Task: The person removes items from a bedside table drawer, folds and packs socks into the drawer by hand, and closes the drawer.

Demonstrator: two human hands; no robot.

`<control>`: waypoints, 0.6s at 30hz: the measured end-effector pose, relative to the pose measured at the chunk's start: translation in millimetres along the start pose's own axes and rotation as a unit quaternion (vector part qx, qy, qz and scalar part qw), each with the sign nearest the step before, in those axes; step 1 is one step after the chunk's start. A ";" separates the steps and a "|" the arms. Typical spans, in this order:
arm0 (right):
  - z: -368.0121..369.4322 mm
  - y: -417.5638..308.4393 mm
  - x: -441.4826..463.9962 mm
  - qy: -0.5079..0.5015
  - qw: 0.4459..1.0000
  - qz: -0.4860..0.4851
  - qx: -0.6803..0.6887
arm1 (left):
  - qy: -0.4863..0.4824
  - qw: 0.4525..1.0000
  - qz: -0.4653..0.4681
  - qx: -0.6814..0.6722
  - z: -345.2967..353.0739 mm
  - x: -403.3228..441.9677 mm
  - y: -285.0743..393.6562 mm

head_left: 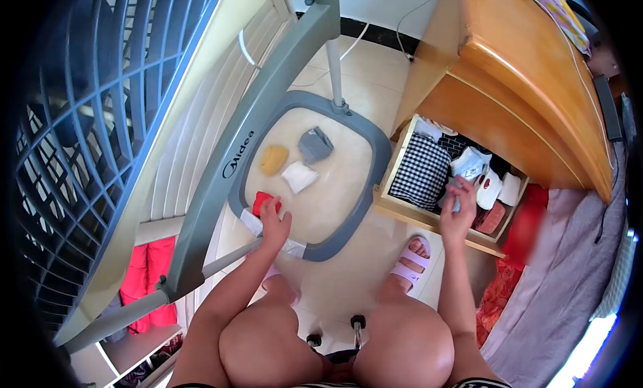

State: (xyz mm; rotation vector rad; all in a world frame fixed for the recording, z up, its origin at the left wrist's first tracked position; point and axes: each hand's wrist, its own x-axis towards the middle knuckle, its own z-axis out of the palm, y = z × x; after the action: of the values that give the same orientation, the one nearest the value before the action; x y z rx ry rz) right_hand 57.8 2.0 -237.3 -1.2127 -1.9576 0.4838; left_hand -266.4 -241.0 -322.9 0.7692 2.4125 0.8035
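My left hand (274,224) reaches down inside the base ring of a standing fan, fingertips on a small red folded cloth (263,202), its thumb apart from it. Close by on the floor lie a yellow folded cloth (274,159), a white folded cloth (299,177) and a grey folded cloth (315,144). Over the front of an open drawer (429,217), my right hand (460,210) has its fingers closed on a small light blue cloth (456,202), partly hidden by them. Folded pieces fill the drawer, among them a black-and-white checked cloth (420,170).
The fan's grey base ring (380,153), Midea-marked grey frame (268,100) and blue grille (144,86) take up the left. A wooden cabinet (529,100) stands at right, beside grey fabric (569,274). A lilac sandal (410,264) is on my right foot.
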 end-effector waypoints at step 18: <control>34.1 -43.2 -30.6 -0.087 0.986 -0.089 0.113 | -0.024 0.941 -0.228 0.251 -1.7 23.9 -1.2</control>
State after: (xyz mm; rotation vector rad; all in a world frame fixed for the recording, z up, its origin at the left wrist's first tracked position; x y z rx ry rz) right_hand 14.0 -42.8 -243.0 -0.8702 -2.0688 0.7166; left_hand -285.2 -227.3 -328.7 0.3578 2.6257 -0.0175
